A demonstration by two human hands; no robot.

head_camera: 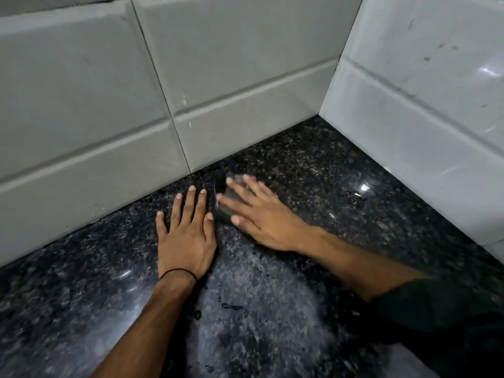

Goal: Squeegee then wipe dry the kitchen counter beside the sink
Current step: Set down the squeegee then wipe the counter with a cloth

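Observation:
The black speckled granite counter point(313, 186) runs into a corner of pale tiled walls. My left hand point(185, 236) lies flat on it, palm down and fingers spread, holding nothing. A black band circles its wrist. Just to its right, my right hand point(259, 211) is blurred by motion, its fingers stretched over a small dark pad point(225, 207) pressed against the counter. Only the pad's left edge shows beyond the fingers, and I cannot tell what kind of tool it is. The two hands almost touch.
The back tiled wall point(109, 118) meets the right tiled wall point(409, 118) just behind the hands. Water droplets point(229, 306) and a wet sheen point(267, 282) lie on the counter between my forearms. My dark sleeve point(441, 309) covers the right arm at lower right.

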